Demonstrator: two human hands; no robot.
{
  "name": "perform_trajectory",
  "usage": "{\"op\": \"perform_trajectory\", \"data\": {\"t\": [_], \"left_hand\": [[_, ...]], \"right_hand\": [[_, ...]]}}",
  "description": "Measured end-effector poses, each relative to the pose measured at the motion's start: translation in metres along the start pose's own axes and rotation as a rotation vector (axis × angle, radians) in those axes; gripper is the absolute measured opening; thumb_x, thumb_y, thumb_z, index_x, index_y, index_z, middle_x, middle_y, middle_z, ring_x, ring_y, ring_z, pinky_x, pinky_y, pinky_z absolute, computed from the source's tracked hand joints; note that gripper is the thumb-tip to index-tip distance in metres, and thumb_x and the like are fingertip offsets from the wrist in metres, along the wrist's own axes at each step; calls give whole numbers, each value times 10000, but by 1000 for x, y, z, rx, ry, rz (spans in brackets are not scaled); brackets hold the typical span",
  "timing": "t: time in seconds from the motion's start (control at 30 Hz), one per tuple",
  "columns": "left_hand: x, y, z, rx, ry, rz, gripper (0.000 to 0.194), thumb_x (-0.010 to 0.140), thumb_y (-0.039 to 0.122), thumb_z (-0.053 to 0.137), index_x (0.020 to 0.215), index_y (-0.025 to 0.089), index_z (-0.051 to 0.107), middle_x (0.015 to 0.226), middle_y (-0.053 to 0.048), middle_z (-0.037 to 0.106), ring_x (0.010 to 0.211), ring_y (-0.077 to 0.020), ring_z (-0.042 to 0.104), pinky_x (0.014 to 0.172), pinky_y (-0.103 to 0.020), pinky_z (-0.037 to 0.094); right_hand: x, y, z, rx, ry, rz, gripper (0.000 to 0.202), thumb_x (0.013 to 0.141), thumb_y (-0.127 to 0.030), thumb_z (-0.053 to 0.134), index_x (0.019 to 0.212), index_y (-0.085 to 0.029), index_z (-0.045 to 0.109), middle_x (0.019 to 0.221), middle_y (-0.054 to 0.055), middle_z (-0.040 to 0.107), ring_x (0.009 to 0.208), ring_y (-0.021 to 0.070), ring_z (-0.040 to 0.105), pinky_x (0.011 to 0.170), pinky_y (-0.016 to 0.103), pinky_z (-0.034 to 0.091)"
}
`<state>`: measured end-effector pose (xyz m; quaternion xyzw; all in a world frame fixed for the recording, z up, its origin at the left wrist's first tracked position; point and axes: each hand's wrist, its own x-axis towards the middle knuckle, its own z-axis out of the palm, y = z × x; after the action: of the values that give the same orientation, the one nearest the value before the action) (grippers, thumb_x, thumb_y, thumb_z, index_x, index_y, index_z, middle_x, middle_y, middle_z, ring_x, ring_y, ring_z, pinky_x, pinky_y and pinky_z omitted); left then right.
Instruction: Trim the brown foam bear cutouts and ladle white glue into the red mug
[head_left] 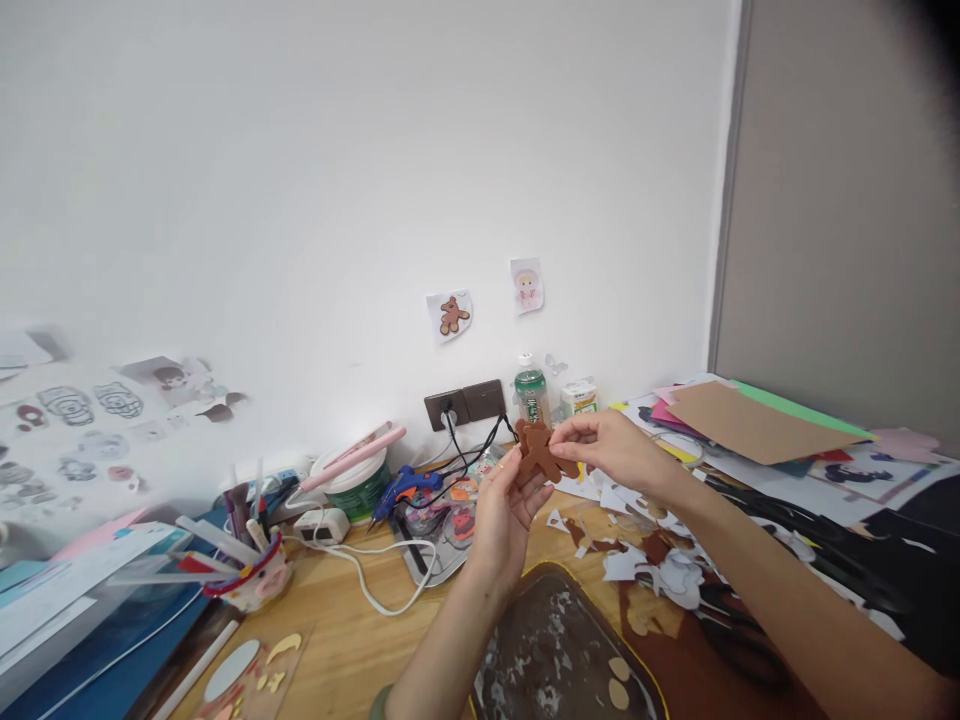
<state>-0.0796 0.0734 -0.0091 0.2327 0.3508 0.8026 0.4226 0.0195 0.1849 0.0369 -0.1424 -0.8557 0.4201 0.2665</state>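
A brown bear-shaped cutout [536, 452] is held up over the desk between both my hands. My left hand [510, 500] supports it from below and the left, fingers closed on its edge. With thumb and fingertips my right hand [600, 445] pinches the cutout's right side. Below them lies a dark tray [559, 640] with a yellow rim and a smeared, shiny surface. Two small beige ovals [619, 682] rest on it. On the wall ahead hangs a paper picture of a brown bear [452, 317].
Paper scraps [667, 565] and black-handled scissors [739, 630] lie right of the tray. A blue glue gun [409, 487], a pen cup [251, 580] and a bottle [531, 390] stand behind and left. Coloured sheets [765, 422] are stacked at right. A white cable [375, 590] crosses the desk.
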Motion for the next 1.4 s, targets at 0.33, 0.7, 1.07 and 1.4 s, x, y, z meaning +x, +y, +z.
{"op": "perform_trajectory", "data": {"t": [0.33,0.7,1.07,1.4], "left_hand": [[0,1,1,-46,28,-78,230,716,260,534,909,137,557,845,-82,635,743,-135,602,615,-200,473],[0,0,-2,-54,21,-115,209,714,267,518,887,154,554,849,-75,634,761,-141,600,613,-209,463],[-1,1,0,-60,33,-102,201,706,254,530,874,150,565,837,-63,636,755,-138,602,616,-207,471],[-1,-1,-1,-3,-22,-72,231,699,245,572,915,161,580,901,-50,632,800,-128,594,627,-190,473]], "right_hand": [[-1,3,4,-160,116,-29,150,719,-293,513,735,-190,620,644,-4,621,582,135,556,535,228,406],[-3,2,7,-247,106,-105,127,737,-263,487,722,-205,599,657,-20,607,593,125,538,554,223,381],[-4,-5,10,-271,172,-43,128,725,-239,481,692,-208,601,608,-24,613,555,125,549,533,220,382],[-5,-2,10,-250,179,-57,128,725,-262,487,695,-208,599,597,-25,602,551,127,541,521,222,380]]}}
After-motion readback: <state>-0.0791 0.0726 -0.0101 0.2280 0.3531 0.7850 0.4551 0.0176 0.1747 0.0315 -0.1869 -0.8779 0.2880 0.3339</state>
